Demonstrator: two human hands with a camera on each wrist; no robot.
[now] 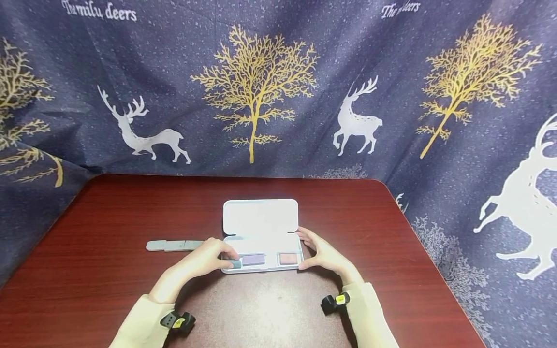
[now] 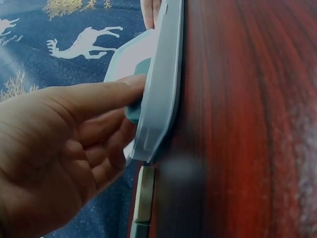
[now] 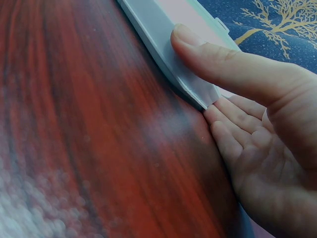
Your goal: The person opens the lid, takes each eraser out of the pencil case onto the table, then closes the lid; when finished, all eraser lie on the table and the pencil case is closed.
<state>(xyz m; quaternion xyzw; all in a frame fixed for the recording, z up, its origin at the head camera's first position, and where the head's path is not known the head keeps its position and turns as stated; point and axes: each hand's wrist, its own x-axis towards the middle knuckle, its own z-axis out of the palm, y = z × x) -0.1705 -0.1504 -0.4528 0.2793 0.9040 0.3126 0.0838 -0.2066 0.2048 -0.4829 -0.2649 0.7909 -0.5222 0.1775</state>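
Observation:
A white pencil case [image 1: 260, 217] lies open on the table, its lid tipped back. Inside its tray sit a purple block [image 1: 254, 260] and a pinkish block [image 1: 288, 259], which look like erasers. At the tray's left end my left hand [image 1: 208, 258] pinches a teal block [image 2: 132, 113] between thumb and fingers; the left wrist view shows it partly behind the case wall. My right hand [image 1: 322, 252] holds the case's right end, thumb [image 3: 190, 42] at the front side and fingers round the end.
Left of the case, a row of flat grey-green blocks [image 1: 167, 245] lies on the brown table [image 1: 117, 208], its right end hidden by my left hand. A dark cloth [image 1: 287, 87] with deer and trees hangs behind the table.

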